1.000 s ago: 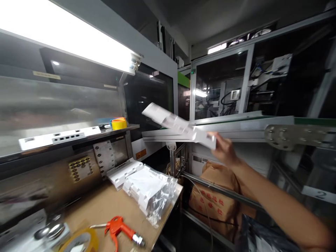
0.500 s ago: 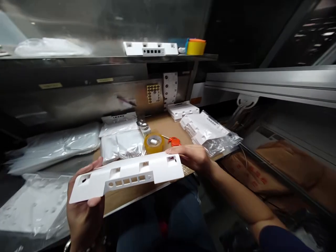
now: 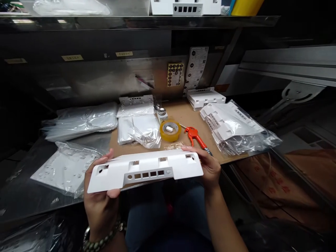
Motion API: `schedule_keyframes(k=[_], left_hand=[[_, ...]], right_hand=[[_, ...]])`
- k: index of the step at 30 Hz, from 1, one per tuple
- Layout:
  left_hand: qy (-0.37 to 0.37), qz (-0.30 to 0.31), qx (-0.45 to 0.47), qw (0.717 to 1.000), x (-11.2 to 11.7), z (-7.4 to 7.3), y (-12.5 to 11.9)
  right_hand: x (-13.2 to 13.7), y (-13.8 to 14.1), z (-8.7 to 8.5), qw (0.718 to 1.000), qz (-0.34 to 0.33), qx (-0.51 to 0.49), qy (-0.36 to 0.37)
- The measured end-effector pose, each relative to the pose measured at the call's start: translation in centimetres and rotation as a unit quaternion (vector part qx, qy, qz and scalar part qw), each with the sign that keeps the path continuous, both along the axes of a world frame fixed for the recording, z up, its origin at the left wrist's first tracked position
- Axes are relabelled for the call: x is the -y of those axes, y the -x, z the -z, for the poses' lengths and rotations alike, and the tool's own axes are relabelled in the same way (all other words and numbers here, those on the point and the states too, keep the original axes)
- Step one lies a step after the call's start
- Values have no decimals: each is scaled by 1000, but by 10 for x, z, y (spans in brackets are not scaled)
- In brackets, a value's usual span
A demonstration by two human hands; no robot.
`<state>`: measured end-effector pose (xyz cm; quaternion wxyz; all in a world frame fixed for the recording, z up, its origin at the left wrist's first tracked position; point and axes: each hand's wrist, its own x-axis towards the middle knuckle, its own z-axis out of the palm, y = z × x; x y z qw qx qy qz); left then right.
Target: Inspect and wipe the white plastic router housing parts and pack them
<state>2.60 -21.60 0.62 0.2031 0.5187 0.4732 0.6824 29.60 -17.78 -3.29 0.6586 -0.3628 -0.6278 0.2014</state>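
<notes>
A long white plastic panel [image 3: 147, 170] with a row of small square cut-outs is held level above the front edge of the brown worktop [image 3: 183, 115]. My left hand [image 3: 101, 201] grips its left end, thumb on the front face. My right hand [image 3: 208, 166] grips its right end, fingers curled over the top edge. Just behind the panel lie a roll of yellow tape [image 3: 170, 130] and an orange air blow gun [image 3: 195, 135].
Bagged white panels [image 3: 233, 126] sit at the right, a bare stack [image 3: 206, 98] behind them. Clear plastic bags [image 3: 81, 119] and a bagged flat part [image 3: 65, 166] lie left. A shelf [image 3: 136, 21] above carries another white panel [image 3: 186, 7]. A metal rail [image 3: 288, 68] runs at the right.
The panel was lifted off the right-hand conveyor rail by my right hand alone, then brought down in front of me. My left hand has taken its other end, and it now sits level.
</notes>
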Motion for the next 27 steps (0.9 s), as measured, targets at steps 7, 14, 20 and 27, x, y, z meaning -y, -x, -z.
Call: schedule_keyframes(k=[7,14,20,27], left_hand=[[-5,26,2,1000,3,0,-5],[14,33,16,999,6,-2,-11],[-1,47,-5,999,4,0,-11],[-10,78,-5,997,1,3,-7]], right_hand=[[1,-4,12,998,13,-27,50],[-1,0,14,995,6,-56,80],[-5,1,18,993,-24,-92,73],[-8,0,20,992,-28,-114,34]])
